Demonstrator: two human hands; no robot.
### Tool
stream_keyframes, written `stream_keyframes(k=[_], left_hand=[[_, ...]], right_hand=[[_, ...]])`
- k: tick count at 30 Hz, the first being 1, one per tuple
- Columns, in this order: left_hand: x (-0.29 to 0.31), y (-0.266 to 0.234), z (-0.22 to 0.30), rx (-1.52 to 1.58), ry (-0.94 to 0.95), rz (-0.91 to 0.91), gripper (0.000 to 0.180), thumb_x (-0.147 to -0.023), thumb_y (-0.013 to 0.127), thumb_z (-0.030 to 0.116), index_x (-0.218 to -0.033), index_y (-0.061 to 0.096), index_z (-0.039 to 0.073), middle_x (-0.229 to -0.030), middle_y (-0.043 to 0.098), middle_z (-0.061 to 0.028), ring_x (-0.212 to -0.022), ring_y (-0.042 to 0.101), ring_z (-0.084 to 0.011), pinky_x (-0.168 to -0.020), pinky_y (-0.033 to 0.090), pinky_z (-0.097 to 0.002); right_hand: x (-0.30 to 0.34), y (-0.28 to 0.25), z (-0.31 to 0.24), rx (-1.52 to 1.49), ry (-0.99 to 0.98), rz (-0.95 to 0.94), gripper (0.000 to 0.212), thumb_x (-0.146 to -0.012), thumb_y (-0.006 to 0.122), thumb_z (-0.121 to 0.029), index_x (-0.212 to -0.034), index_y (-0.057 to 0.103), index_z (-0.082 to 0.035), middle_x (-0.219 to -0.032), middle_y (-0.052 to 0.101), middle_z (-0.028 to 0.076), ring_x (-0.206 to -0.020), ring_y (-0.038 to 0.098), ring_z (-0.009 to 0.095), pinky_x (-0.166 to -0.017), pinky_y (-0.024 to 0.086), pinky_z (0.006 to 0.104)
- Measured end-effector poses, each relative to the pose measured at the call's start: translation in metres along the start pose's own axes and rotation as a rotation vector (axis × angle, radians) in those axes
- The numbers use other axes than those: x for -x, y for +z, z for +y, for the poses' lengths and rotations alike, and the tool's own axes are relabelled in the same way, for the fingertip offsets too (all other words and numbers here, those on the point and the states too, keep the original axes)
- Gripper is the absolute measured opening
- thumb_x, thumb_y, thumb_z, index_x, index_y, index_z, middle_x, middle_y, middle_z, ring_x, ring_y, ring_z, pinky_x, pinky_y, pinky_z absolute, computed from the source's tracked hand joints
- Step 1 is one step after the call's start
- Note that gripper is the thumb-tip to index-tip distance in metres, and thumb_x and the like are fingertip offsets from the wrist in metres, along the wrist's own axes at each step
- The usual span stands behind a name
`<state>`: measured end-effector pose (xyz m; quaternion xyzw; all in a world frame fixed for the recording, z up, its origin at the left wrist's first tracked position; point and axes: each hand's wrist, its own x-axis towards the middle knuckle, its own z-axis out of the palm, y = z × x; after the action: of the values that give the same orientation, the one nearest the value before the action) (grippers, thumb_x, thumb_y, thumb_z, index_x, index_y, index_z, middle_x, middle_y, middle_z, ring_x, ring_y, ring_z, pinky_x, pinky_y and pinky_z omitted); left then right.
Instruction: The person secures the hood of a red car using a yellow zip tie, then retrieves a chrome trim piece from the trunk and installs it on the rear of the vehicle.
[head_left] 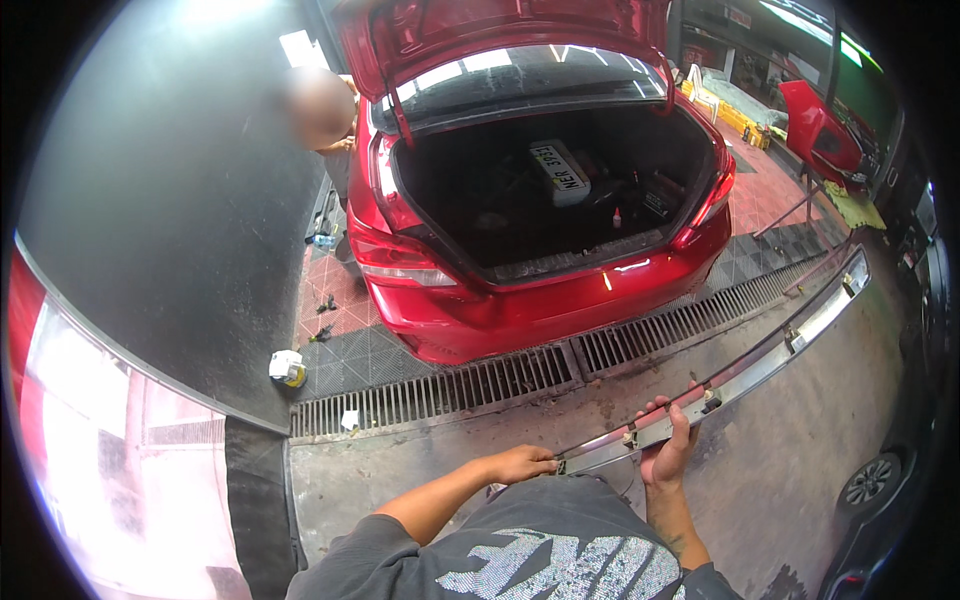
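Note:
I hold a long, slim car trim strip [755,376] in front of me, its back side up, with several small clips along it. It slants from my waist up to the far right. My left hand [520,464] is closed on its near end. Farther along, my right hand [668,447] grips the strip from below, with thumb and fingers on either side of it. Beyond the strip stands a red car [540,310], its trunk lid [500,25] raised. Inside the dark trunk lie a licence plate [561,168] and a small bottle [617,218] with a red cap.
A floor grate [480,392] runs behind the car. Another person [322,112] is beside the car's left side. A white and yellow object [287,368] sits on the floor tiles at left. A red bumper [822,130] rests on a stand at right; a dark car's wheel [872,480] is at lower right.

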<state>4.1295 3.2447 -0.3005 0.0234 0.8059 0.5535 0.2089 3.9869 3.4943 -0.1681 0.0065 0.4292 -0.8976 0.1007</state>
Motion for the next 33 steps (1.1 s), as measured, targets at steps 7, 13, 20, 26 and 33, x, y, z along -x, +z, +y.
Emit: stream_keyframes(k=[7, 13, 20, 26, 33], left_hand=[[-0.009, 0.005, 0.017, -0.072, -0.1, 0.068, 0.059, -0.114, 0.05, 0.054, -0.111, 0.072, -0.001, -0.102, 0.075, -0.0198, -0.098, 0.07, -0.0301, -0.09, 0.053, -0.0436], [-0.021, 0.007, 0.015, -0.163, -0.096, 0.129, 0.064, -0.114, 0.051, 0.054, -0.097, 0.071, -0.004, -0.088, 0.073, -0.0203, -0.081, 0.067, -0.0319, -0.084, 0.054, -0.0448], [-0.027, 0.032, -0.022, 0.017, -0.221, 0.351, 0.058, -0.113, 0.053, 0.049, -0.088, 0.071, 0.0, -0.078, 0.07, -0.0109, -0.064, 0.063, -0.0272, -0.063, 0.049, -0.0451], [-0.017, -0.022, -0.026, 1.043, -0.304, 0.417, 0.025, -0.105, 0.053, 0.027, -0.091, 0.064, 0.008, -0.075, 0.059, -0.0018, -0.065, 0.054, -0.013, -0.058, 0.043, -0.0281], [-0.02, -0.072, 0.011, 1.405, -0.063, 0.524, 0.047, -0.104, 0.053, 0.042, -0.072, 0.059, 0.008, -0.066, 0.052, -0.0036, -0.06, 0.048, -0.0173, -0.054, 0.032, -0.0315]], right_hand=[[-0.006, -0.007, 0.001, -0.024, 0.008, 0.005, 0.07, -0.1, 0.067, -0.019, -0.163, 0.037, -0.018, -0.117, 0.064, 0.009, -0.105, 0.064, 0.022, -0.092, 0.058, 0.0455], [-0.009, -0.008, -0.001, -0.029, 0.009, 0.007, 0.072, -0.099, 0.068, -0.018, -0.164, 0.037, -0.018, -0.117, 0.064, 0.01, -0.105, 0.065, 0.023, -0.092, 0.059, 0.0451], [-0.013, -0.01, -0.002, -0.01, -0.027, -0.024, 0.072, -0.099, 0.068, -0.017, -0.163, 0.038, -0.017, -0.116, 0.064, 0.01, -0.103, 0.065, 0.022, -0.09, 0.06, 0.0432], [-0.028, -0.016, -0.001, -0.052, -0.071, 0.075, 0.071, -0.1, 0.068, -0.018, -0.164, 0.038, -0.017, -0.115, 0.064, 0.009, -0.101, 0.065, 0.021, -0.089, 0.059, 0.0414], [-0.08, -0.082, -0.055, 0.022, -0.406, 0.259, 0.067, -0.102, 0.066, -0.013, -0.164, 0.039, -0.01, -0.117, 0.066, 0.009, -0.102, 0.064, 0.018, -0.091, 0.056, 0.0362]])
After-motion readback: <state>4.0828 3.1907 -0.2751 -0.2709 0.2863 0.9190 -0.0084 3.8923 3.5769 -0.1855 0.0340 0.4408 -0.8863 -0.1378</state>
